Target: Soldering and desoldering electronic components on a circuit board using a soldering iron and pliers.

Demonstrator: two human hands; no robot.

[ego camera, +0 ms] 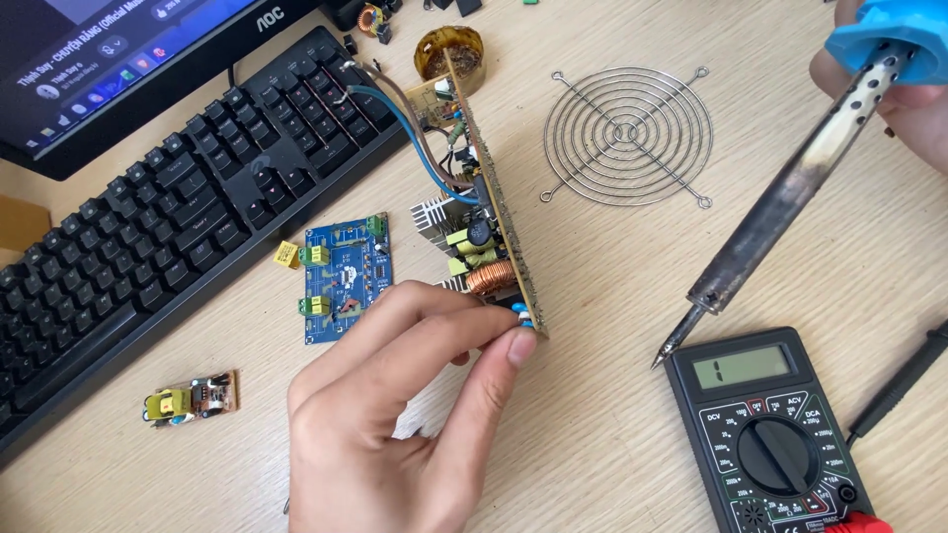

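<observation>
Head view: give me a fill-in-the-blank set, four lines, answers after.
1. The left hand holds the circuit board on its ____.
2. The right hand holds a soldering iron by its ____ handle.
3. The iron's tip hovers just left of the ____.
4. The wire fan guard lies ____ on the desk.

Answers: edge; blue; multimeter; flat

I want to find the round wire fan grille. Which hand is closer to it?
Right. The right hand, gripping a blue-handled soldering iron, is just beside the round wire fan grille. The left hand holds a brown circuit board lower down, farther away.
</observation>
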